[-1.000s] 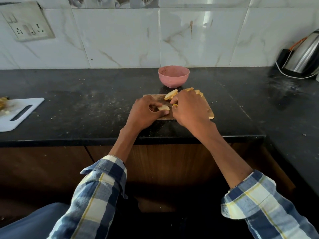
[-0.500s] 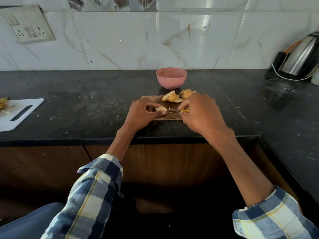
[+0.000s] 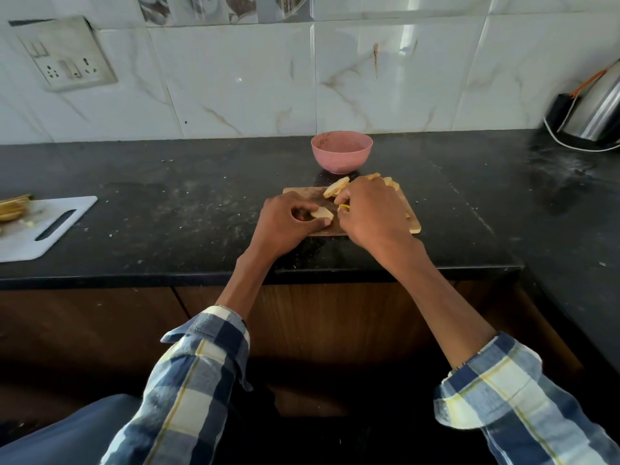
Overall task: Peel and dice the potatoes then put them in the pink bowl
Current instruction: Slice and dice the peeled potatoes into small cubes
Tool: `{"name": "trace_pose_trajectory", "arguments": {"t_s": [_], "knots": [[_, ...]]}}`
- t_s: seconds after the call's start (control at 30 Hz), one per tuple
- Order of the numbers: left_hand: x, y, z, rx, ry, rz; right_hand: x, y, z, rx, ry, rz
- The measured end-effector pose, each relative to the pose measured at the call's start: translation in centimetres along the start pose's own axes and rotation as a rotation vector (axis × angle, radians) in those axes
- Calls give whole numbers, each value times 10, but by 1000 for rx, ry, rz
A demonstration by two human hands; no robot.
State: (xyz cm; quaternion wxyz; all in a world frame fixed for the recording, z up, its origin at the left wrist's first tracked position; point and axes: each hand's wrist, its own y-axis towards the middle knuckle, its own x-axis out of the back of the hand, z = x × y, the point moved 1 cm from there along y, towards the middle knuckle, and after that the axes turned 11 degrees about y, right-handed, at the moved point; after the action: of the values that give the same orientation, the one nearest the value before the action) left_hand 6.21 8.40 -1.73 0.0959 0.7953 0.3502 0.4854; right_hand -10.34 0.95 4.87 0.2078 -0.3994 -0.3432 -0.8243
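Left hand (image 3: 285, 221) pinches a potato slice (image 3: 322, 213) btwn thumb & curled fingers, low over the wooden board (image 3: 414, 223). Right hand (image 3: 367, 213) curls round smth w/ a yellow bit showing, just beside that slice; can't tell what it is. More slices (image 3: 336, 191) piled at the board's far edge. Pink bowl (image 3: 342, 152) sits just behind the board on the black counter (image 3: 167, 209).

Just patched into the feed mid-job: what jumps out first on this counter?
Both hands work at a small wooden board near the black counter's front edge: the left hand pinches a potato piece, the right hand grips something with a yellow part. Potato slices pile at the board's far edge, and the pink bowl stands just behind.
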Motion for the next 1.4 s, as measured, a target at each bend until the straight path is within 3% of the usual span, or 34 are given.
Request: {"name": "trace_pose_trajectory", "arguments": {"t_s": [0.43,0.83,1.17,1.4], "knots": [[-3,1,1,6,13,-17,35,-18,6,-30,-65,120],[0,0,4,14,-19,13,32,-24,2,-12,72,-24],[-1,1,4,25,-35,-10,3,-3,17,-24,-21,26],[-2,1,3,20,-30,-15,19,-17,16,-3,-54,89]]}}
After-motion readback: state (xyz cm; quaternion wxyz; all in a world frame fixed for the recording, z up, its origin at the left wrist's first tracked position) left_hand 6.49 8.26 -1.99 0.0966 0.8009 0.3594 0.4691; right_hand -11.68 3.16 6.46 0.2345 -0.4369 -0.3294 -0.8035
